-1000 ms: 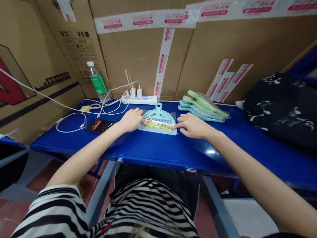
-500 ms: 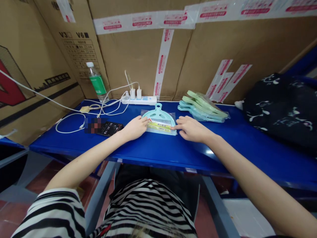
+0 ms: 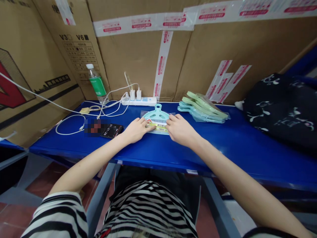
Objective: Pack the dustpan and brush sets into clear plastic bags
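Observation:
A light blue dustpan and brush set (image 3: 157,115) in a clear plastic bag lies flat on the blue table, its looped handle pointing away from me. A yellow label with print runs across its lower part. My left hand (image 3: 137,129) holds the bag's left edge, the thumb lying across the label and the other fingers bent at the side. On the right part of the set, my right hand (image 3: 182,130) has its fingers curled over the bag and covers the lower right corner. The right fingertips are partly hidden.
Several bagged green and blue dustpans (image 3: 204,107) lie stacked at the back right, near a black patterned bag (image 3: 279,112). A phone (image 3: 112,131), white cables, a power strip (image 3: 143,101) and a bottle (image 3: 97,85) are on the left. Cardboard (image 3: 138,56) walls the back.
My right hand has moved left from the bag's right edge onto the set, its pointing finger now bent in. My left thumb has stretched out over the label. The set has stayed in place.

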Available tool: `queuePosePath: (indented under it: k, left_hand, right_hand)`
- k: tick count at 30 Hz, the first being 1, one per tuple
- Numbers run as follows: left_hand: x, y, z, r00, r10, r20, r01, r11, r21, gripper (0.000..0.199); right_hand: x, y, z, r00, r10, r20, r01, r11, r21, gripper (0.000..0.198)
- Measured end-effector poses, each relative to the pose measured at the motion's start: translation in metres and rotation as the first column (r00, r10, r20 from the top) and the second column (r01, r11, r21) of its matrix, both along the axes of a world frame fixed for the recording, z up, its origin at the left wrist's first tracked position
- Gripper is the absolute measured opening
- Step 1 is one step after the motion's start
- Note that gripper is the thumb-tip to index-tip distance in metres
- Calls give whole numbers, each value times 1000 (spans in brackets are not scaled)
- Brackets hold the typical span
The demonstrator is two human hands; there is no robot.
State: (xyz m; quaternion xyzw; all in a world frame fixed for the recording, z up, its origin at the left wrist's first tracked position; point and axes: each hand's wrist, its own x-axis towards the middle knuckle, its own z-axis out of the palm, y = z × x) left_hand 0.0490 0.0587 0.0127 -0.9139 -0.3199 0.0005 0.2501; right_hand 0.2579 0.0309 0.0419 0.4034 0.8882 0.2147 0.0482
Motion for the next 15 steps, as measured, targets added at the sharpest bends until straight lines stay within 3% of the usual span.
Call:
queuePosePath:
  k: [4, 9, 15]
  left_hand:
    - [0, 0, 0, 1000, 7, 15, -7, 1000, -11, 46]
    - [3, -2, 4, 998, 52, 33, -49, 996, -68, 45]
    - [0, -1, 13, 994, 91, 54, -85, 991, -102, 47]
  right_hand:
    - [-10, 7, -7, 991, 119, -66, -120, 993, -9, 32]
    - [-4, 12, -17, 987, 64, -147, -80, 991, -108, 38]
    - [5, 8, -11, 981, -51, -186, 11, 978, -206, 45]
